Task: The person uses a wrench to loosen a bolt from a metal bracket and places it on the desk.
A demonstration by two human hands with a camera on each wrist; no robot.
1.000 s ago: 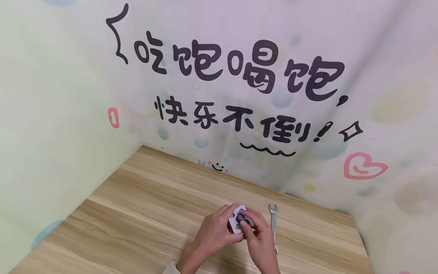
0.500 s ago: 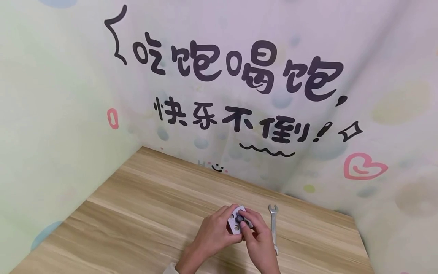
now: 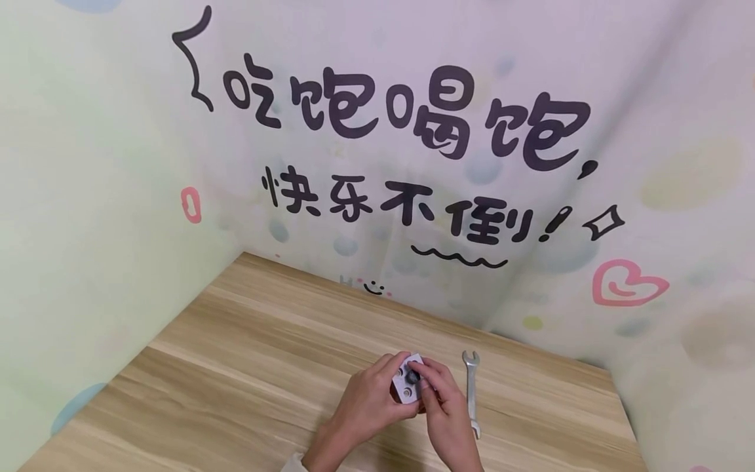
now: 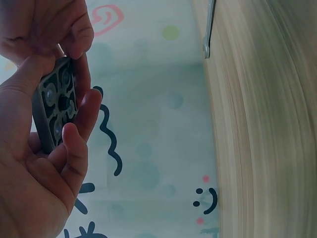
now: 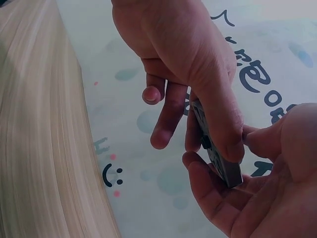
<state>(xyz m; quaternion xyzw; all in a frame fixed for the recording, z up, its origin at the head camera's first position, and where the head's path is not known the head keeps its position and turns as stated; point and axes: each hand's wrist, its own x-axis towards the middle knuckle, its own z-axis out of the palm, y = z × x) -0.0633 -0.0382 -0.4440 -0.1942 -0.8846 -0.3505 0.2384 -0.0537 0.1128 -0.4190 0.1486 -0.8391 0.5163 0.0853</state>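
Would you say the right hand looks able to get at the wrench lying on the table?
Probably yes: the wrench lies just beside the right hand on bare table, though that hand now pinches the small plate.

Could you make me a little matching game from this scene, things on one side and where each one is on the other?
Things:
1. plate
2. wrench
3. left hand
4. pink heart

Places:
a. printed on the backdrop
b. lying on the table
c. held between both hands
d. gripping the plate from the left

Pairs: 1-c, 2-b, 3-d, 4-a
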